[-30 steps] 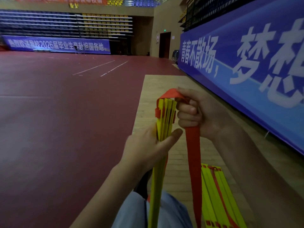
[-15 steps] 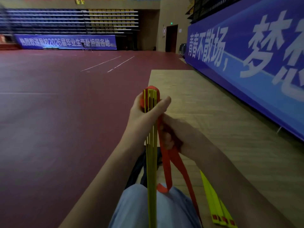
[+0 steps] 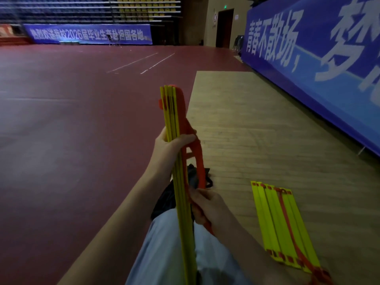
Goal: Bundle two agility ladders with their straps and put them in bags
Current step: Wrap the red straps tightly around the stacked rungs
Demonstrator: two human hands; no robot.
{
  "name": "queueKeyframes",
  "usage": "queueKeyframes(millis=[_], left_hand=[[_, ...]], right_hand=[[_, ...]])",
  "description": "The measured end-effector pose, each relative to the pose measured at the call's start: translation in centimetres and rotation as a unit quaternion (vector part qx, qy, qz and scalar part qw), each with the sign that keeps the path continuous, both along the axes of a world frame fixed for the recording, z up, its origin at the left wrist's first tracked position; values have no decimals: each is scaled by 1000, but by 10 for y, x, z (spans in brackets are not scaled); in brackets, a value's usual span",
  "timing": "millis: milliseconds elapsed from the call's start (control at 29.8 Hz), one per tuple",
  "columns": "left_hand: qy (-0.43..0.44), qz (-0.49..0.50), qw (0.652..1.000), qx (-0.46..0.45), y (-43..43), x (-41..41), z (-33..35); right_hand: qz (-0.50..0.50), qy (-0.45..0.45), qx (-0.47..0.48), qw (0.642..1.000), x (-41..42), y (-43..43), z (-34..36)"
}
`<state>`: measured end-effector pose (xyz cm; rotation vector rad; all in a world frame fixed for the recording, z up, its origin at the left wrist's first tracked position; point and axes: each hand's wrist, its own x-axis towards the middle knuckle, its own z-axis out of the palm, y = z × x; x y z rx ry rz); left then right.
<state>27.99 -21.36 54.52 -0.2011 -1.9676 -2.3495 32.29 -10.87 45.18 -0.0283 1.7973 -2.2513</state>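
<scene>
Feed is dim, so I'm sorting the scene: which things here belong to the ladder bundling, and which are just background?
Job: held ladder in left hand; its orange strap in right hand; second ladder on the floor; dark cloth, probably a bag.
Lying about: wall banner, far banner, doorway.

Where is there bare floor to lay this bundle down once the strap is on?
Bare wood floor runs ahead of the loose ladder up to the blue banner. The red floor left of the left hand and held ladder is bare too. Crowded: by the knee, where the dark bag, orange strap and right hand meet.
</scene>
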Motion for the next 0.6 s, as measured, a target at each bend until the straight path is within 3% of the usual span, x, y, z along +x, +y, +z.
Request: queueKeyframes(millis=[168,302,504,605], left_hand=[[-82,14,996,-23,10,15,-61],[-82,24,996,3,6,9,-76],[-88,-111,985,102,-2,-18,-34],[-69,-118,980,145,-2,-34,-10]], right_hand=[[-34,-2,3,999,-5,-3,-8],[-10,-1,66,998,1,6,-17],[-21,32,89,995,5,14,-28],[55,3,47,997,1,21,-17]])
